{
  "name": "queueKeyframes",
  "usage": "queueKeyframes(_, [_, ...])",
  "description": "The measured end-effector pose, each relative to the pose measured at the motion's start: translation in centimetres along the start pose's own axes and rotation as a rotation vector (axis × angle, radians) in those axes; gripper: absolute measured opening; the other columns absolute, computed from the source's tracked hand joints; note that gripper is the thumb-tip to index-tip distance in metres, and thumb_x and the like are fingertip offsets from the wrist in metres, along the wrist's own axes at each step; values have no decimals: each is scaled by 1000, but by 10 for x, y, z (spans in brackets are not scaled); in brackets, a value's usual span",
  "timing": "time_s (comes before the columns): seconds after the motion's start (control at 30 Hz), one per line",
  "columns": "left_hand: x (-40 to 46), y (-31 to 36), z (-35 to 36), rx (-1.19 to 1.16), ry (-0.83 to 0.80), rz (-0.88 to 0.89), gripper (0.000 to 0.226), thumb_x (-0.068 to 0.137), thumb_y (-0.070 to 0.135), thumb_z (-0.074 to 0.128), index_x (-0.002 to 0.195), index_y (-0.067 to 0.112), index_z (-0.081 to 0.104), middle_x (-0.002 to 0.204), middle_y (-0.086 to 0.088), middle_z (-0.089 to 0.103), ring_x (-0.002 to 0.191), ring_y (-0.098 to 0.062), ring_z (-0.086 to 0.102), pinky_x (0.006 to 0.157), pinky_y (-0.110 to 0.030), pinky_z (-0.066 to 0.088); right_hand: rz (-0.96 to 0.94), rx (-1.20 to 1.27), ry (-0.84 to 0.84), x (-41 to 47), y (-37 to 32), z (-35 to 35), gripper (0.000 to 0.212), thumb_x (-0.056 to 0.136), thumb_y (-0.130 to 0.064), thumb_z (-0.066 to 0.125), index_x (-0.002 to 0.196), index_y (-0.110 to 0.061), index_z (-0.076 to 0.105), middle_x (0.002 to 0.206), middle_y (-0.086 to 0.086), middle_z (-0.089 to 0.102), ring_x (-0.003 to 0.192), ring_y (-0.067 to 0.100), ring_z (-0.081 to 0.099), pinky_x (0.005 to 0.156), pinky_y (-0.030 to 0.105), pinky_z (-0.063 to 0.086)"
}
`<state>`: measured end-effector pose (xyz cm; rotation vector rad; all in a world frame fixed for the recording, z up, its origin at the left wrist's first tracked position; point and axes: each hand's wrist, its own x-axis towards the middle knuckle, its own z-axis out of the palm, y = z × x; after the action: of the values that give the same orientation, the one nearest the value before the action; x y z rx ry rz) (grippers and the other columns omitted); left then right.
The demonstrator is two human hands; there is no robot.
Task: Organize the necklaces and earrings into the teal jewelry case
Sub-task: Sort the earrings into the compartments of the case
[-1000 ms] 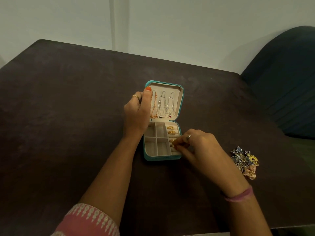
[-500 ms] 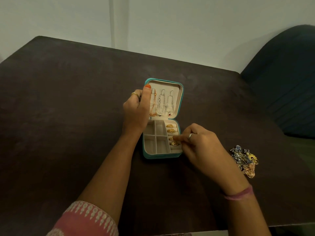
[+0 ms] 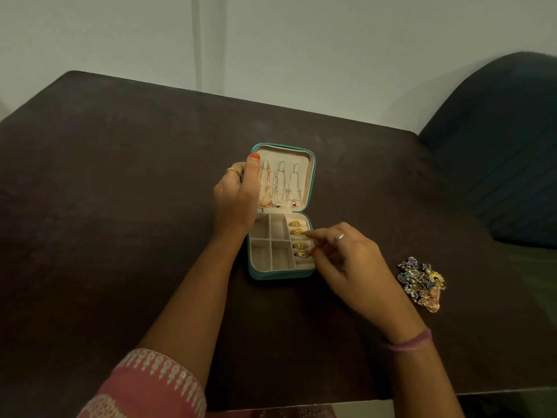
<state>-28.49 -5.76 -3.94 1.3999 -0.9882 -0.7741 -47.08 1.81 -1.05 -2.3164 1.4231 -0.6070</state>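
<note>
Teal jewelry case [image 3: 254,274] sat open near the middle of the dark table [image 3: 120,206], lid propped upright toward the far edge, tray toward the near edge. Three necklaces [image 3: 280,188] hung side by side inside the lid. Four gold earrings [image 3: 298,239] sat in the padded slot column along the tray's right side; the four square compartments to their left held nothing visible.

Left hand [image 3: 235,200] gripped the lid's left edge, thumb up along its inner face, other fingers behind it, propping the lid.

Right hand [image 3: 346,260] hovered at the tray's right rim, thumb and forefinger drawn together in a pinch, tips at the slot column between the second and third earrings. Could not tell whether anything small sat in the pinch; remaining fingers loosely curled.

Loose jewelry pile [image 3: 422,285], mixed blue-grey and gold pieces, lay on the table well to the right of the case, toward the right edge, nearer the near edge than the case's lid.

Governing relation: the pile lay to the right of the right hand, just beyond its wrist side, opposite the direction the fingertips faced. Right hand clearly the nearer; left occupied across the case. Judged next fetch would need the right hand to swing outward, away from the tray. The pile's long axis ran roughly far-to-near.
</note>
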Motion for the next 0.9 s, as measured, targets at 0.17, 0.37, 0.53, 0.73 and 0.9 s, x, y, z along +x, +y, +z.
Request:
queueKeyframes(0.17, [0, 1, -3, -22, 25, -46, 34, 99, 44, 39, 100, 16, 58, 100, 2, 61, 79, -5, 59, 50, -2, 40, 69, 131, 80, -7, 2, 9, 37, 93, -18, 58, 128, -26, 53, 111, -13, 49, 96, -2, 55, 83, 13, 49])
queueKeyframes(0.37, [-11, 6, -19, -142, 195, 7, 28, 98, 36, 46, 118, 19, 56, 122, -2, 57, 101, -5, 58, 75, -8, 44, 159, 267, 125, -8, 2, 16, 35, 93, -24, 58, 127, -30, 52, 108, -16, 49, 89, -4, 55, 73, 5, 45])
queueKeyframes(0.53, [-32, 21, -28, -145, 164, 151, 21, 96, 21, 53, 116, 19, 55, 121, -1, 57, 97, 9, 57, 79, -5, 46, 197, 303, 132, -7, 3, 16, 32, 94, -25, 57, 126, -24, 55, 106, -11, 51, 86, -3, 56, 70, 3, 42])
queueKeyframes(0.73, [-52, 54, -13, -50, 15, 321, 15, 93, 14, 56, 104, 24, 59, 111, 0, 58, 92, 6, 58, 76, -12, 49, 180, 292, 177, -14, 10, 7, 31, 93, -24, 59, 124, -22, 57, 106, -9, 53, 89, 0, 56, 73, 4, 43])
queueKeyframes(0.9, [-75, 69, 20, -25, -128, 367, 14, 92, 15, 58, 102, 24, 62, 102, 4, 62, 88, 1, 60, 76, -13, 49, 146, 320, 311, -37, 31, -20, 24, 92, -18, 60, 115, -21, 63, 106, -10, 58, 90, -3, 58, 74, 8, 46])
